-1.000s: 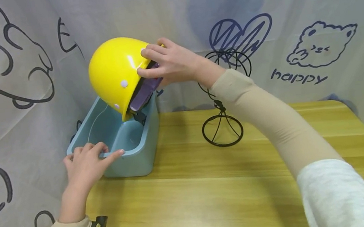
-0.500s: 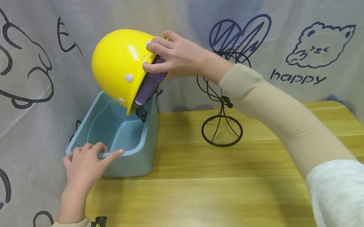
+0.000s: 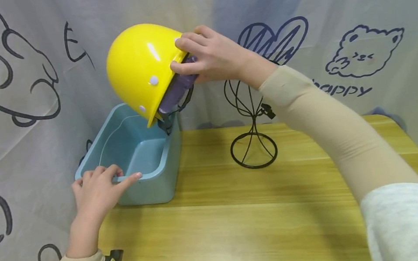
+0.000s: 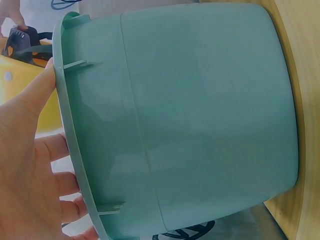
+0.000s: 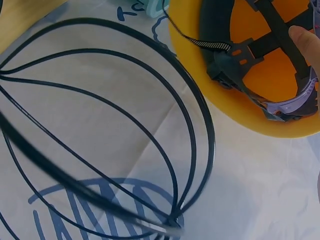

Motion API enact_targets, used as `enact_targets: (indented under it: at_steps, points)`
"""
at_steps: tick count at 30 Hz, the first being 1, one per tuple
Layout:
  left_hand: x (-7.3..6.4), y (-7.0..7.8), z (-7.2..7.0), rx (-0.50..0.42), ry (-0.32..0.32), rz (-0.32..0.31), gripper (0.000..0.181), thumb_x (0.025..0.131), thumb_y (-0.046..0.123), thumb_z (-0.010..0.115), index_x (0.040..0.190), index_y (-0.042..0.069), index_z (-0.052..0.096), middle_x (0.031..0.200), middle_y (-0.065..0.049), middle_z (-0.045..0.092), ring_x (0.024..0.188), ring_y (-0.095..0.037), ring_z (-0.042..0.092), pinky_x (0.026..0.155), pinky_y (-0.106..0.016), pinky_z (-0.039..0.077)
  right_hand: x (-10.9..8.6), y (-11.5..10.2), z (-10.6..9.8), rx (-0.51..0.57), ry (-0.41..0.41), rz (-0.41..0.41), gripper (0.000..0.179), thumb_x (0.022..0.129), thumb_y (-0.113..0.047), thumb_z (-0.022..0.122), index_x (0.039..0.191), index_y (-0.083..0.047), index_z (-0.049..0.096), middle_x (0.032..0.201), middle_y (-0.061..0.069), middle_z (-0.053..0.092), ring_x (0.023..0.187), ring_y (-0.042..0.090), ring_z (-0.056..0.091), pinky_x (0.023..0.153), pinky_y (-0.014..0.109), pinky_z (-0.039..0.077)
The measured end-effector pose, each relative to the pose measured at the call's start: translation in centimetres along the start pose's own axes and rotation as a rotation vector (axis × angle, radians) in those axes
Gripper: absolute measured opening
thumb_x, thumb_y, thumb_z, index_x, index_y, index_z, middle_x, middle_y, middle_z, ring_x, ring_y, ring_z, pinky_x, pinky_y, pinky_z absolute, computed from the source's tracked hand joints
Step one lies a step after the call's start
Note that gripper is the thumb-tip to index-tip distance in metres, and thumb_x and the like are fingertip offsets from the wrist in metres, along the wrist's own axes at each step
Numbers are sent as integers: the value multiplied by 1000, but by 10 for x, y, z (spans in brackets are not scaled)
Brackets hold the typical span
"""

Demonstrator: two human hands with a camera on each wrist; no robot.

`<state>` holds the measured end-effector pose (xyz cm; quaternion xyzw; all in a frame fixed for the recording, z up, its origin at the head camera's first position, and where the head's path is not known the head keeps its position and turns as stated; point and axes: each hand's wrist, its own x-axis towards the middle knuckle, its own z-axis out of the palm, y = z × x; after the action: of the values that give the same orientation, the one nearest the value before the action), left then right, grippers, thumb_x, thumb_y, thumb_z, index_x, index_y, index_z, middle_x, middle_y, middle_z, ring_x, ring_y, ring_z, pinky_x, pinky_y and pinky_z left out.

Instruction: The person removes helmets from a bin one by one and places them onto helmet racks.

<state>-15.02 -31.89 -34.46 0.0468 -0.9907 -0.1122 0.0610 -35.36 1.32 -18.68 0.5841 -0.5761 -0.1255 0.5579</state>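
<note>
A yellow hard hat (image 3: pixel 141 64) hangs tilted above the back of a blue plastic bin (image 3: pixel 162 167). My right hand (image 3: pixel 215 57) grips the hat by its rim, fingers on the outer shell. In the right wrist view the hat's orange inside shows dark straps (image 5: pixel 272 47), with my thumb (image 5: pixel 302 42) against them. At the bin's near rim, my left hand (image 3: pixel 100 191) holds the edge, several fingers hooked inside. The left wrist view shows that hand (image 4: pixel 30 145) along the rim, beside the bin's outer wall (image 4: pixel 195 110).
A black wire head-shaped stand (image 3: pixel 254 142) stands on the wooden table (image 3: pixel 245 227), right of the bin; my right forearm partly hides its top. White cloth with drawings (image 3: pixel 365 52) surrounds the table. A thin pale cord (image 3: pixel 106 146) lies inside the bin.
My right hand has lifted the hard hat upward and slightly to the right, away from the bin. The left hand has stayed on the bin's rim.
</note>
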Motion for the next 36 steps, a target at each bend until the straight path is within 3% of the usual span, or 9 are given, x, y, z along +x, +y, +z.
enact_targets:
  at_steps: [16, 36]
  points:
    - [5, -1, 1, -9, 9, 13, 82, 82, 83, 41, 112, 10, 62, 119, -22, 55, 113, -49, 38, 95, -75, 16, -15, 19, -18, -67, -83, -2, 53, 91, -42, 64, 129, -27, 31, 121, 16, 51, 105, 31, 55, 87, 42, 51]
    - [2, -2, 1, -20, 6, 1, 82, 81, 84, 40, 115, 12, 61, 122, -20, 53, 117, -50, 36, 95, -75, 16, -45, 33, -36, -82, -89, 29, 48, 91, -40, 67, 123, -23, 36, 117, 18, 53, 102, 34, 56, 85, 44, 51]
